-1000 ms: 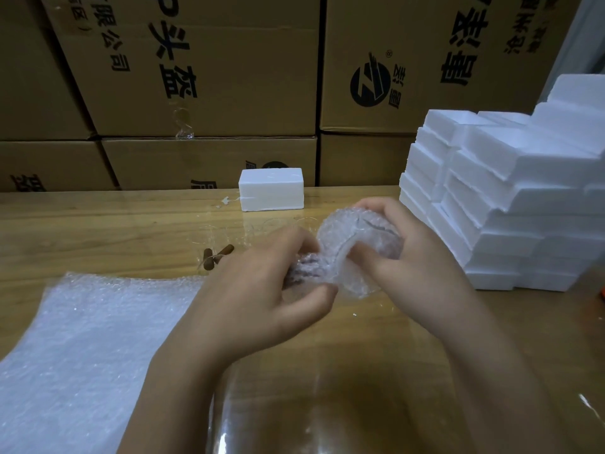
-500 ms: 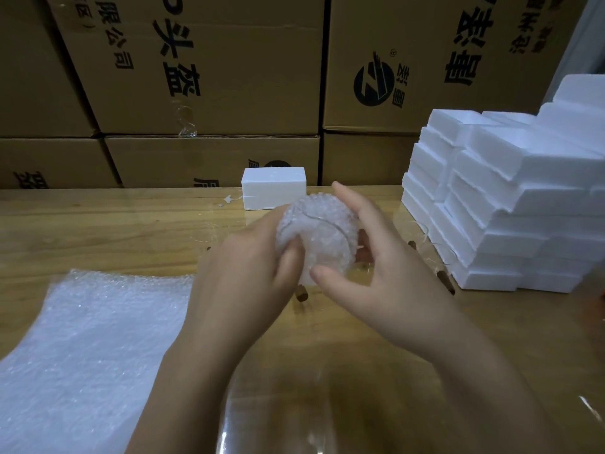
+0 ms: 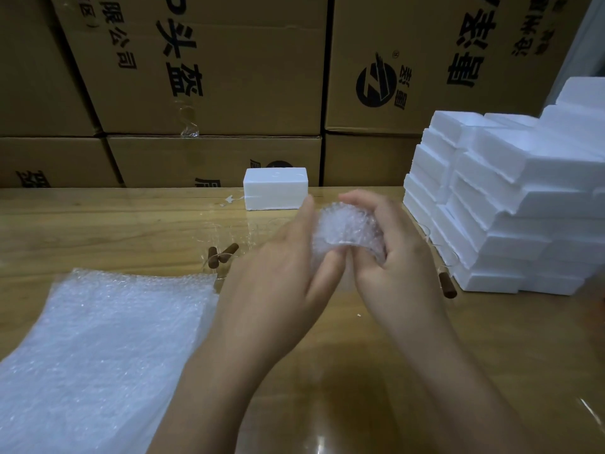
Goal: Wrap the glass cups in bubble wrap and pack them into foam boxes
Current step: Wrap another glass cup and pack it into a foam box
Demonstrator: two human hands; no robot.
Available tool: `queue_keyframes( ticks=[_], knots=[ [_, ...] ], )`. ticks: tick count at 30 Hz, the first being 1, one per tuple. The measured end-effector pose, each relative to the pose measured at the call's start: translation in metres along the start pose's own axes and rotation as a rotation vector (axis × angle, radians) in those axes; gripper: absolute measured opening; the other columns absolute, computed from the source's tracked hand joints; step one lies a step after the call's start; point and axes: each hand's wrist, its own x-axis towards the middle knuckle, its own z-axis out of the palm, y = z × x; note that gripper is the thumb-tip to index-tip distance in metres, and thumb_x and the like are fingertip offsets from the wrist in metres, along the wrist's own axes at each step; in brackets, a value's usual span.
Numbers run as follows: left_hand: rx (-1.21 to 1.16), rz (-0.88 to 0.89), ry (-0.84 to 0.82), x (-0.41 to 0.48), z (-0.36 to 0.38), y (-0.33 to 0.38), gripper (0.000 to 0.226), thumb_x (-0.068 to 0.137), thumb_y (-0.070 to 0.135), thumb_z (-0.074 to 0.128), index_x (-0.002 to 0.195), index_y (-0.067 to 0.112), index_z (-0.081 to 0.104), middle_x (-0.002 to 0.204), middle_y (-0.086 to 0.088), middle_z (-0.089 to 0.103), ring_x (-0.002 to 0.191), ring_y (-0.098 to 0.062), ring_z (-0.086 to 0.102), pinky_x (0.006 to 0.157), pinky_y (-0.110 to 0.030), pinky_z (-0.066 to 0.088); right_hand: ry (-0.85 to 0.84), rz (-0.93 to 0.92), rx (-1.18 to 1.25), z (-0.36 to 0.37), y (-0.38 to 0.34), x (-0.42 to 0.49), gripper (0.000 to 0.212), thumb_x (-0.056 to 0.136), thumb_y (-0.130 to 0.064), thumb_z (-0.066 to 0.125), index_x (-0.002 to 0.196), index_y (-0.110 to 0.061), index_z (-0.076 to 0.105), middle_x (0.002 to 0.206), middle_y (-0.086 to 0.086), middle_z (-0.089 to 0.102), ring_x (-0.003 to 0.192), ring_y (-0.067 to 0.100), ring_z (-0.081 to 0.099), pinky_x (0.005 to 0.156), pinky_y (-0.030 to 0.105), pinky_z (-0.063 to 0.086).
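A glass cup wrapped in bubble wrap (image 3: 345, 229) is held above the middle of the wooden table (image 3: 98, 231). My left hand (image 3: 288, 273) presses its fingers against the bundle's left and lower side. My right hand (image 3: 393, 253) curls round the bundle from the right and over its top. The glass itself is mostly hidden by the wrap and my fingers. A stack of bubble wrap sheets (image 3: 104, 342) lies at the near left. One closed white foam box (image 3: 275, 188) stands at the table's far edge. Many foam boxes (image 3: 510, 204) are stacked at the right.
Clear glass cups with brown wooden handles (image 3: 222, 253) stand on the table left of my hands, and another brown handle (image 3: 447, 285) shows beside the foam stack. Large cardboard cartons (image 3: 209, 77) form a wall behind the table.
The wrapped bundle has shifted right and been turned between my hands. My right hand now covers its top and right side, and my left fingers moved under it.
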Motion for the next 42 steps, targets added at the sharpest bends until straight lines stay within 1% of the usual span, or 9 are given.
queue_keyframes(
  ticks=[3,9,13,18,24,29,35,40,42],
  knots=[
    [-0.020,0.024,0.015,0.000,-0.002,-0.002,0.064,0.089,0.040,0.031,0.150,0.026,0.021,0.130,0.001,0.058,0.093,-0.019,0.060,0.066,-0.033,0.043,-0.106,-0.011,-0.016,0.001,0.000,0.001,0.061,0.082,0.004,0.054,0.116,-0.046,0.050,0.114,-0.027,0.053,0.105,-0.004,0.050,0.079,0.011,0.043],
    [0.016,-0.009,0.117,0.005,0.002,-0.002,0.047,0.083,0.006,0.051,0.130,0.011,0.057,0.095,-0.011,0.072,0.058,-0.019,0.053,0.050,-0.022,0.030,-0.222,0.016,0.121,-0.005,-0.005,-0.001,0.054,0.088,-0.025,0.055,0.133,-0.049,0.038,0.124,-0.033,0.044,0.116,-0.011,0.043,0.089,0.004,0.036],
    [0.011,-0.026,0.224,0.007,0.007,-0.004,0.047,0.075,0.005,0.048,0.119,0.005,0.064,0.104,-0.010,0.072,0.070,-0.028,0.067,0.061,-0.023,0.041,-0.236,0.131,0.175,-0.004,-0.007,-0.004,0.059,0.087,-0.036,0.050,0.143,-0.041,0.031,0.140,-0.026,0.040,0.127,-0.008,0.038,0.101,0.017,0.037],
    [-0.037,-0.034,0.273,0.004,0.022,0.006,0.055,0.075,0.016,0.035,0.122,0.008,0.062,0.113,-0.004,0.069,0.086,-0.016,0.055,0.064,-0.017,0.036,0.007,0.025,0.003,0.002,-0.010,-0.005,0.050,0.082,0.005,0.051,0.125,-0.020,0.052,0.118,-0.008,0.057,0.103,0.005,0.053,0.080,0.017,0.044],
    [-0.019,-0.060,0.109,0.000,0.025,0.011,0.062,0.076,0.026,0.051,0.137,0.015,0.049,0.128,0.003,0.061,0.103,-0.014,0.062,0.071,-0.017,0.037,0.085,-0.054,-0.250,-0.008,-0.003,-0.001,0.054,0.066,0.009,0.058,0.112,-0.020,0.060,0.104,-0.009,0.062,0.094,0.014,0.057,0.071,0.031,0.048],
    [0.090,-0.034,0.058,0.002,0.021,0.006,0.060,0.078,0.000,0.049,0.137,0.013,0.045,0.117,-0.005,0.063,0.085,-0.022,0.060,0.060,-0.025,0.033,0.018,-0.246,-0.327,-0.001,-0.004,0.000,0.051,0.067,0.001,0.059,0.115,-0.016,0.063,0.107,-0.005,0.064,0.097,0.017,0.060,0.077,0.023,0.046],
    [-0.301,-0.204,0.185,0.007,0.019,-0.005,0.037,0.079,0.001,0.049,0.111,0.017,0.057,0.082,0.012,0.059,0.067,-0.002,0.052,0.054,-0.012,0.038,-0.080,0.113,0.092,0.006,-0.004,-0.003,0.058,0.075,-0.026,0.056,0.131,-0.034,0.042,0.123,-0.019,0.051,0.111,0.003,0.051,0.088,0.030,0.049],
    [-0.355,-0.187,0.188,0.004,0.030,0.003,0.038,0.075,0.012,0.045,0.111,0.015,0.056,0.079,0.016,0.055,0.071,-0.001,0.052,0.053,-0.010,0.037,0.037,0.114,-0.034,0.006,-0.005,-0.003,0.044,0.072,-0.023,0.048,0.116,-0.025,0.052,0.104,-0.014,0.058,0.088,0.001,0.052,0.067,0.014,0.043],
    [-0.357,-0.161,0.123,0.004,0.032,0.004,0.038,0.074,0.021,0.045,0.111,0.021,0.053,0.080,0.016,0.054,0.072,-0.001,0.052,0.054,-0.012,0.037,0.065,0.098,-0.096,0.001,-0.002,-0.002,0.037,0.075,-0.016,0.052,0.112,-0.024,0.054,0.098,-0.016,0.056,0.083,0.001,0.049,0.065,0.021,0.044]
  ],
)
